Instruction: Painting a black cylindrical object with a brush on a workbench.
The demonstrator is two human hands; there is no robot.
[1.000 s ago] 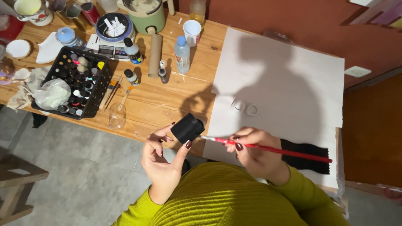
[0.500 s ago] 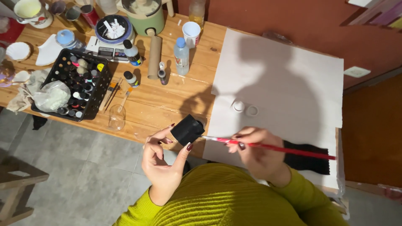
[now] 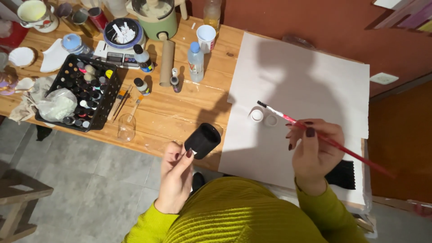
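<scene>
Centrally, a small black pot (image 3: 203, 140), tilted, is pinched between thumb and fingers of the left hand (image 3: 176, 173) just over the near edge of the wooden worktop (image 3: 180, 112), beside the corner of a large white sheet (image 3: 310, 90).

Right hand (image 3: 315, 150): fingers closed around a red-handled paintbrush (image 3: 324, 138), held slanting over the sheet, its dark tip pointing up-left toward two small white round caps (image 3: 263, 118) that lie side by side on the paper.

Sheet: covers the right part of the worktop; a shadow falls across it. A black ribbed strip (image 3: 343, 174) shows at its near edge, just beside the right wrist.

Left of the pot: a clear glass (image 3: 126, 127) near the worktop edge; a few brushes (image 3: 122, 102) lying beside a black crate (image 3: 81, 96) filled with small paint bottles and a crumpled plastic bag.

Farther back: a cardboard tube (image 3: 167, 63), a clear plastic bottle with blue cap (image 3: 195, 61), a white cup (image 3: 206, 38), a pale green pot (image 3: 155, 17), a dark bowl of white pieces on a small scale (image 3: 122, 33), two small dark-capped bottles (image 3: 143, 59), a white mug (image 3: 36, 13).

Far left: shells (image 3: 21, 56) and a cloth. Sleeves: yellow-green ribbed knit (image 3: 243, 216). Grey tiled floor (image 3: 81, 189) below.
</scene>
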